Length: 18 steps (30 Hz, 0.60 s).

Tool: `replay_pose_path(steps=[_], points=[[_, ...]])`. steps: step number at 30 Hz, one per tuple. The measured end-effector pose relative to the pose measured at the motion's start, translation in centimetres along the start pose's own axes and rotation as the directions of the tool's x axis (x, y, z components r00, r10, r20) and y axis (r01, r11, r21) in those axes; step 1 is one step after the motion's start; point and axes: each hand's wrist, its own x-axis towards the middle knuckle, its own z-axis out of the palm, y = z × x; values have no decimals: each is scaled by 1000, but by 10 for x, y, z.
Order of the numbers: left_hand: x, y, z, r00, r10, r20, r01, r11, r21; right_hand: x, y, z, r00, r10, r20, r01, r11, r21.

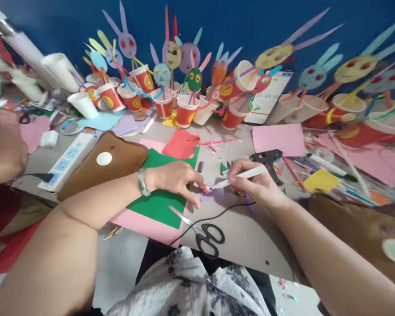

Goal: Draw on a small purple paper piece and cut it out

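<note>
Pinching a white pen between thumb and fingers, the right hand points its tip left at a small red piece; whether they touch is unclear. The left hand presses that piece with one finger, its thumb spread apart. Lilac paper lies under the pen tip. Nearer the body than the grip, a black cable crosses the table beside open scissors. Green paper lies beneath the left hand; a black tool sits just beyond the right, close to its knuckles. Farther right are yellow paper and scattered pens.

Beyond both hands stand paper cups. A red one holds a green face with pink ears; a tilted one holds a yellow face. Left of these, a white cup leans; its contents are hidden.
</note>
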Motion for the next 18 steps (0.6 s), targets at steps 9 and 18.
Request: replay_pose_path(steps=[9, 18], points=[[-2, 0, 2, 998, 39, -48, -37, 999, 33, 4, -9, 4, 994, -112, 19, 114, 967, -229], [-2, -2, 4, 994, 72, -77, -66, 995, 75, 6, -6, 7, 966, -257, 41, 254, 895, -368]])
